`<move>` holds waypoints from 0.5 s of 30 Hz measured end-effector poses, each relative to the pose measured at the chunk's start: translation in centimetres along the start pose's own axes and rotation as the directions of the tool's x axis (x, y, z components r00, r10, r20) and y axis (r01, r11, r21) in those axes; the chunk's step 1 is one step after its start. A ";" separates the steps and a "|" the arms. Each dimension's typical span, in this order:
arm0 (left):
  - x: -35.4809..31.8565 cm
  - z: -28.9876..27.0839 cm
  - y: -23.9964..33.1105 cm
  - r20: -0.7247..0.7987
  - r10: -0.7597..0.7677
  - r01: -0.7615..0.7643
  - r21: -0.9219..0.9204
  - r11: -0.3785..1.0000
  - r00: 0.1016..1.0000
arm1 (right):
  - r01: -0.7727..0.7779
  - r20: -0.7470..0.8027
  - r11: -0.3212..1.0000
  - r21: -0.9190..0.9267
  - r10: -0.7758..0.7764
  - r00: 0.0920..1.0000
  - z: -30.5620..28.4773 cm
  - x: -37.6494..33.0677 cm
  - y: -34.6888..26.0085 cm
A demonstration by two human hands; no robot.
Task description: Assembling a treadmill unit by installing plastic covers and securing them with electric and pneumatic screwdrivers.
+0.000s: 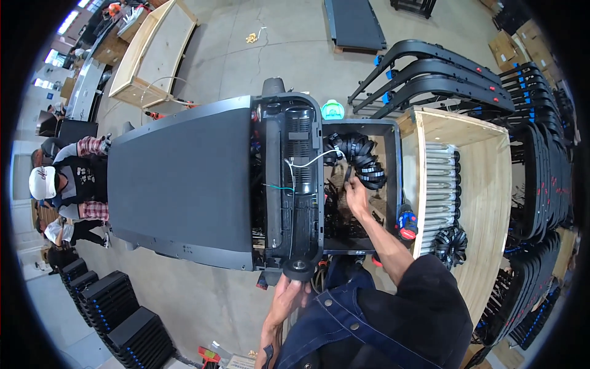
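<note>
A treadmill base (184, 178) with a wide dark belt lies across the middle, its motor end uncovered. At that end's near corner, my left hand (289, 296) has its fingers closed round a small black wheel (299, 269) with a metal centre. My right hand (356, 195) reaches into a dark parts bin (396, 147) to the right of the base. Its fingers are pinched at a slim black piece (348, 174), whose kind I cannot make out. Beside them lie bundled black cables (370, 169). A white cable (313, 162) runs from the motor end towards the bin.
A wooden crate (485, 184) with stacked silvery tubes stands right of the bin; a blue-black power drill (406, 222) sits between them. Black frames (442, 80) stand at the far right. A person (67, 178) in a white cap is at the base's left end.
</note>
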State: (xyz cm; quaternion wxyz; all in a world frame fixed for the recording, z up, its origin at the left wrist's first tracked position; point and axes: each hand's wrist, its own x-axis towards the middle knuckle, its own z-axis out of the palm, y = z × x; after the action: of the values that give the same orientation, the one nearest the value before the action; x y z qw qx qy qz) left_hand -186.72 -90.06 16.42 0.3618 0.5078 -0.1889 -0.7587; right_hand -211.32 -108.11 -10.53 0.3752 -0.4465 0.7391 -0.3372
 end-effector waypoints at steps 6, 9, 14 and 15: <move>1.4 1.2 0.7 0.167 -0.014 -0.022 0.213 0.977 0.986 | -0.211 0.332 0.664 0.718 -0.060 0.941 -12.3 -10.8 -12.5; 0.7 2.4 1.1 0.273 0.007 -0.083 0.268 0.960 0.962 | -0.202 0.518 0.762 0.616 -0.198 0.832 -16.0 -15.7 -16.6; -1.9 1.1 -0.8 0.319 0.076 -0.167 0.269 0.948 0.945 | -0.088 0.658 0.903 0.421 -0.237 0.715 -16.5 -20.0 -18.4; -2.5 0.8 -1.3 0.310 0.093 -0.180 0.267 0.947 0.946 | -0.074 0.666 0.908 0.412 -0.244 0.705 -16.6 -20.6 -18.9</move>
State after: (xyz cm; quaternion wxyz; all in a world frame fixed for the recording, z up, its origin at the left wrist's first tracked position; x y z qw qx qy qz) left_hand -187.35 -87.43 17.49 0.3031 0.4228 -0.3852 -0.7622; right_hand -211.21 -93.69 18.60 0.6964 -0.4866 0.4301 -0.3053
